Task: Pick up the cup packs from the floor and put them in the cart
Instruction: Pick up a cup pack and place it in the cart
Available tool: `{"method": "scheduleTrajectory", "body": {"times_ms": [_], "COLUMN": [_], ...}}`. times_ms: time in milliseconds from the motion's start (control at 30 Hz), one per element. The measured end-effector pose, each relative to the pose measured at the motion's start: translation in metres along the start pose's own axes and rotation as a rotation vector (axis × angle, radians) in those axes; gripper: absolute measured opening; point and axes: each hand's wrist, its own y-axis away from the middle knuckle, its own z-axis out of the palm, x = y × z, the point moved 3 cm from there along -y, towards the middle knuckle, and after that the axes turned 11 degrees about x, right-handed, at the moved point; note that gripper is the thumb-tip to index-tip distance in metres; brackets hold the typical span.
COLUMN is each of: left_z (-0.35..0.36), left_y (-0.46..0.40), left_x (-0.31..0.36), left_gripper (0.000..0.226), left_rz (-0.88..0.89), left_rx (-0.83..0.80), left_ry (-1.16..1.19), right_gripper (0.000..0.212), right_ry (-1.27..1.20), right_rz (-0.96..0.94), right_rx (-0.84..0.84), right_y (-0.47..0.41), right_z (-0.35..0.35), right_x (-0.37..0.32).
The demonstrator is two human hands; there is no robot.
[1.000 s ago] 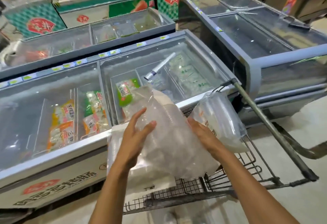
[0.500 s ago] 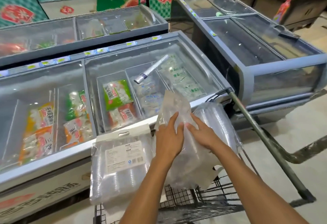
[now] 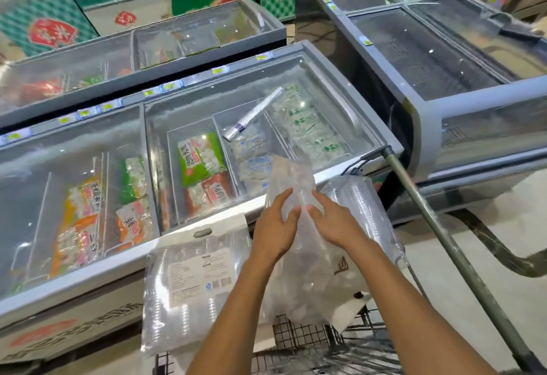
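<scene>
A clear plastic cup pack [image 3: 307,271] stands upright in the wire cart [image 3: 299,342]. My left hand [image 3: 276,226] and my right hand [image 3: 333,223] press flat against its upper part from both sides, fingers straight. A second cup pack [image 3: 192,283] with a white label leans in the cart's left side. A third cup pack [image 3: 367,211] leans at the right side, behind my right hand.
A glass-topped freezer chest [image 3: 189,149] with frozen food packs stands right behind the cart. Another freezer [image 3: 444,84] stands at the right. The cart's handle bar [image 3: 450,250] slants down the right side. Pale floor [image 3: 473,309] lies to the right.
The middle pack has gone from tilted in the air to upright in the cart. Both hands have come closer together on its top.
</scene>
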Motion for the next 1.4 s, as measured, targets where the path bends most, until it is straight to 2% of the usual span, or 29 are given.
{"method": "scheduleTrajectory", "body": {"times_ms": [200,467,600,700,800,933,1100,1267,1400], "left_z": [0.006,0.023,0.021,0.01,-0.013,-0.079,-0.197,-0.309,-0.364], "left_y": [-0.003,-0.004,-0.006,0.004,0.018,0.05,0.122,0.25,0.385], "left_x": [-0.008,-0.034,-0.035,-0.03,-0.028,-0.039,-0.076,-0.123,-0.165], "left_gripper": [0.049,0.047,0.049,0.051,0.052,0.069,0.077,0.081,0.083], "left_rz": [0.027,-0.065,-0.069,-0.067,-0.06,-0.097,-0.163,-0.322,-0.516], "left_rx": [0.046,0.048,0.011,0.044,0.15,0.415,0.705,0.944,1.081], "left_ry": [0.012,-0.009,-0.042,-0.013,-0.019,-0.374,-0.538,-0.643,-0.659], "right_gripper": [0.059,0.064,0.069,0.068,0.067,0.074,0.081,0.091,0.085], "right_ry": [0.075,0.156,0.13,0.094,0.072,0.114,0.209,0.252,0.26], "right_rz": [-0.034,0.013,-0.076,-0.129,-0.187,-0.336,-0.577,-0.838,-1.029], "right_rx": [-0.017,0.002,0.1,0.19,0.235,0.177,0.089,0.007,-0.074], "right_y": [-0.006,-0.006,0.008,0.016,0.019,0.031,0.081,0.176,0.279], "right_z": [0.01,0.041,0.031,0.021,0.008,0.008,0.048,0.118,0.173], "right_x": [0.002,-0.003,-0.004,-0.003,-0.016,-0.06,-0.144,-0.222,-0.271]}}
